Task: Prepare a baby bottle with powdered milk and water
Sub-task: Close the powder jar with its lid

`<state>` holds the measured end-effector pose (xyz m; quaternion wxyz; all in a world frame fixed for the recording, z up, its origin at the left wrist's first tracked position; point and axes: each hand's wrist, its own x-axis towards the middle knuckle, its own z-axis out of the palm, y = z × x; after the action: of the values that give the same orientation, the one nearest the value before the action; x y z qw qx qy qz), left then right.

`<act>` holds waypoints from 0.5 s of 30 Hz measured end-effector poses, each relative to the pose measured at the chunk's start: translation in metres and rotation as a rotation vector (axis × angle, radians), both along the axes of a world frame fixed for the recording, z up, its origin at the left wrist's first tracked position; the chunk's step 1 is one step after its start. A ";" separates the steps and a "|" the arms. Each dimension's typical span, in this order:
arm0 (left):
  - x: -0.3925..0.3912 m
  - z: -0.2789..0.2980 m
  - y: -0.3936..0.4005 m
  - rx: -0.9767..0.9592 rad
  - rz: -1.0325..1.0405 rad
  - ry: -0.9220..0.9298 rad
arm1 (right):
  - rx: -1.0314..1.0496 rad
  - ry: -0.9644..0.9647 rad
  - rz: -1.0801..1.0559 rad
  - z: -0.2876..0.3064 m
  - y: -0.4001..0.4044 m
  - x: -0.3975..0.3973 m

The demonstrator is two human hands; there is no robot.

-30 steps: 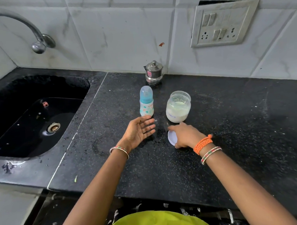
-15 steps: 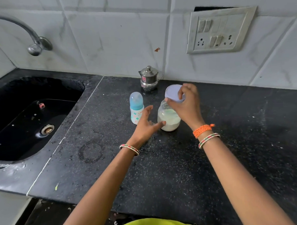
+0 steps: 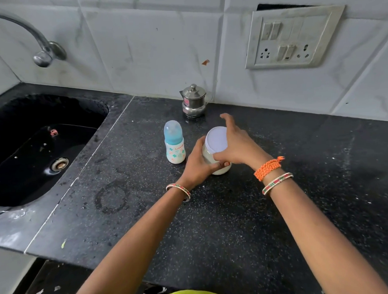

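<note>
- The left hand (image 3: 198, 166) wraps the side of the jar (image 3: 217, 162), thumb across the front and fingers curled behind; that grip is closed on the glass.
- The right hand (image 3: 239, 145) sits over the lid (image 3: 216, 139), thumb at its near edge and fingers arched past the far side. Whether the far fingers touch the rim cannot be told.
- The white lid lies flat on the jar mouth. White powder shows through the glass below the left thumb.
- The jar stands on the counter (image 3: 235, 222), mid-depth.
- The bottle (image 3: 174, 145) stands upright just left of the jar, blue cap on, close by the left knuckles but apart from them.
- A small steel pot (image 3: 193, 101) with a lid sits behind both, against the wall tiles.
- The sink (image 3: 41, 150) opens on the left, its edge well apart from the bottle; the tap (image 3: 44, 53) hangs over its back corner.
- A switch plate (image 3: 292, 37) is on the wall, up right.
- Bare dark counter lies to the right of the jar and toward the front edge.
</note>
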<state>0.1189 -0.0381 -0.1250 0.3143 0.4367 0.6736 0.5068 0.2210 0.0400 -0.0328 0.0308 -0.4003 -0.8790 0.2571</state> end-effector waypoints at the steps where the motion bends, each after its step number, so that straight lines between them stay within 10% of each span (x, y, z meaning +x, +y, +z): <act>1: 0.000 -0.002 -0.001 0.002 0.012 -0.010 | 0.010 -0.070 0.043 0.002 0.003 -0.003; 15: -0.003 -0.020 0.005 0.054 0.050 -0.118 | 0.280 -0.538 0.204 0.039 0.006 -0.045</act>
<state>0.1158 -0.0336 -0.1452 0.3288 0.3974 0.6507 0.5572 0.1765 0.0463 0.0064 -0.1741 -0.3556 -0.9181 0.0200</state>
